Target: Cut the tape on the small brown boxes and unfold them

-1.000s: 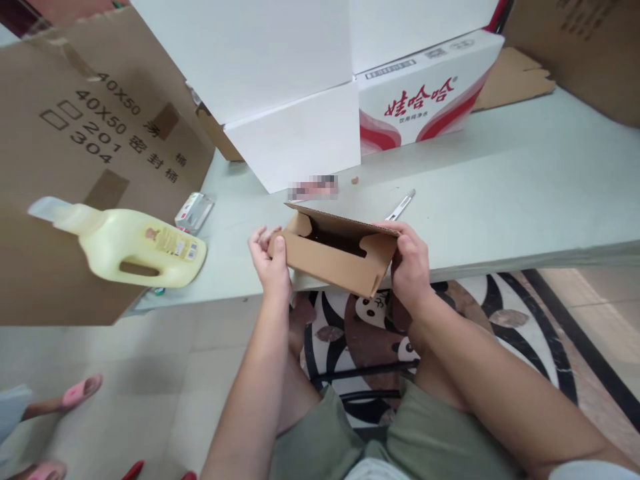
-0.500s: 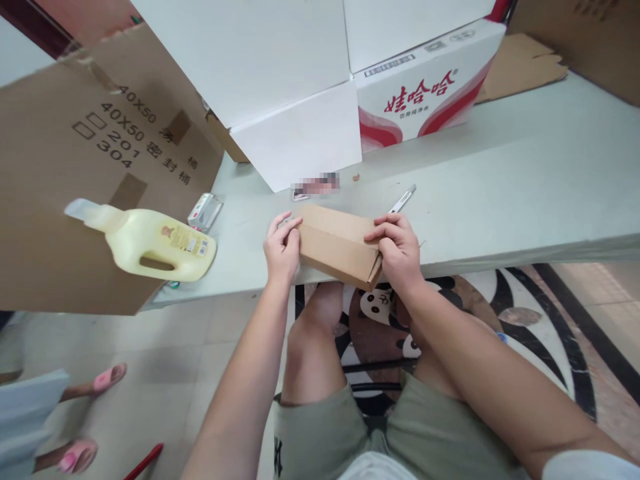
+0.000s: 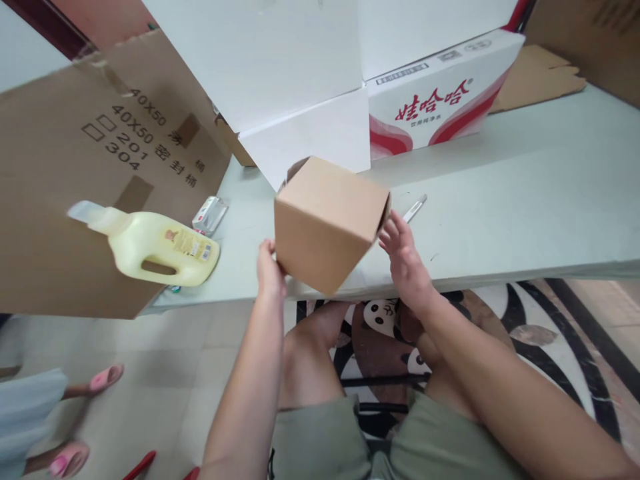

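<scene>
Pale green bench [image 3: 500,200] over tiled floor, patterned panda rug [image 3: 385,320] under the seated person's knees. Small brown carton [image 3: 327,223] tilted on one corner at bench's near edge, centre frame. Left hand [image 3: 270,270] fingers grasp its 8 o'clock corner; right hand [image 3: 403,250] fingers spread loose, touching its 3 o'clock side. Yellow jug [image 3: 160,243] at 9 o'clock on a big flat cardboard sheet [image 3: 75,200]. White boxes [image 3: 300,87] at 12 o'clock, close behind carton. Pen-like tool [image 3: 415,208] just beside right hand.
</scene>
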`<control>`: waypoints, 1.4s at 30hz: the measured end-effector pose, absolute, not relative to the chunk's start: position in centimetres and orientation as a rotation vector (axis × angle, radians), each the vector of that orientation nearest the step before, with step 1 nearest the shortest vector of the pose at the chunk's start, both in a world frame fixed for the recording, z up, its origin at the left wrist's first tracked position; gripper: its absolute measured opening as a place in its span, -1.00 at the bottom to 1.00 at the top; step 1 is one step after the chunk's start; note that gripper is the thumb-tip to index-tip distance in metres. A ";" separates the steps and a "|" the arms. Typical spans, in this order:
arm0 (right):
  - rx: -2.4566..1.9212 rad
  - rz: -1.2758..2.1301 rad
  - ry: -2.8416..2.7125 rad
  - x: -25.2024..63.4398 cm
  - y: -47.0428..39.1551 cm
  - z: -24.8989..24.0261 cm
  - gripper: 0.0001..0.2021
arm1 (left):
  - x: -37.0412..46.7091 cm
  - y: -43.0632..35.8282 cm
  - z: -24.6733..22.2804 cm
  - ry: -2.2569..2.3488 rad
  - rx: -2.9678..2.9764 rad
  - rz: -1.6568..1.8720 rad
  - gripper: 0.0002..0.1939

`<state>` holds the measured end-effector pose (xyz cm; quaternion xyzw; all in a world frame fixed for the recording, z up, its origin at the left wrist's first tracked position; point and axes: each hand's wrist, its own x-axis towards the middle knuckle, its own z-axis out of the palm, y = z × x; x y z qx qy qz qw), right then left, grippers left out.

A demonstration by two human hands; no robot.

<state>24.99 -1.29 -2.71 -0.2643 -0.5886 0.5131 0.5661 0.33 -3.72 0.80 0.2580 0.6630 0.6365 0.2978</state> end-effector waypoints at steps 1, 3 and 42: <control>-0.586 1.157 -1.427 24.8 -1.5 -2.3 -0.35 | 1.4 -4.0 0.7 1.701 0.559 1.584 -0.43; -0.544 1.069 -1.503 24.8 -1.8 -1.6 -0.40 | 4.0 -4.8 0.3 1.578 0.469 1.397 -0.31; -1.790 0.714 -1.647 29.9 3.8 -1.7 -0.58 | 13.5 -0.3 7.3 2.175 2.048 0.561 -0.63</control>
